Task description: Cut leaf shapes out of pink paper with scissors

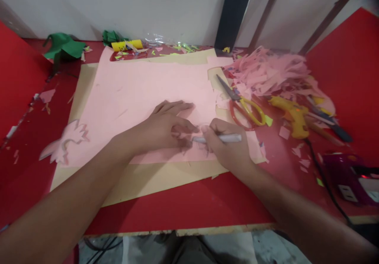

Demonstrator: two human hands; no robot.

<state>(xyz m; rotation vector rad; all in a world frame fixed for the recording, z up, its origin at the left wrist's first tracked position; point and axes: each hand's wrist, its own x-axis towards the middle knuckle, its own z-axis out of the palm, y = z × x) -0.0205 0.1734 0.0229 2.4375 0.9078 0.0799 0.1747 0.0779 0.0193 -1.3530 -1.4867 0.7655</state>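
A large pink paper sheet (148,82) lies on a bigger tan sheet (142,181) on the red table. My left hand (168,124) rests on the pink sheet, fingers spread and pressing down. Beneath its thumb and fingertips is a small pink shape, blurred and partly covered. In my right hand (229,141) a white pen (232,138) is gripped, its tip end pointing left beside my left thumb. On the sheet's lower left corner lies a pink paper cutout (68,141) with jagged, leaf-like edges and a dark outline.
Scissors (241,102) with red and yellow handles lie right of the sheet. Behind them is a heap of pink paper strips (269,70). A yellow glue gun (293,116), a purple power box (349,177) and its cable are farther right. A phone (233,15) leans against the wall.
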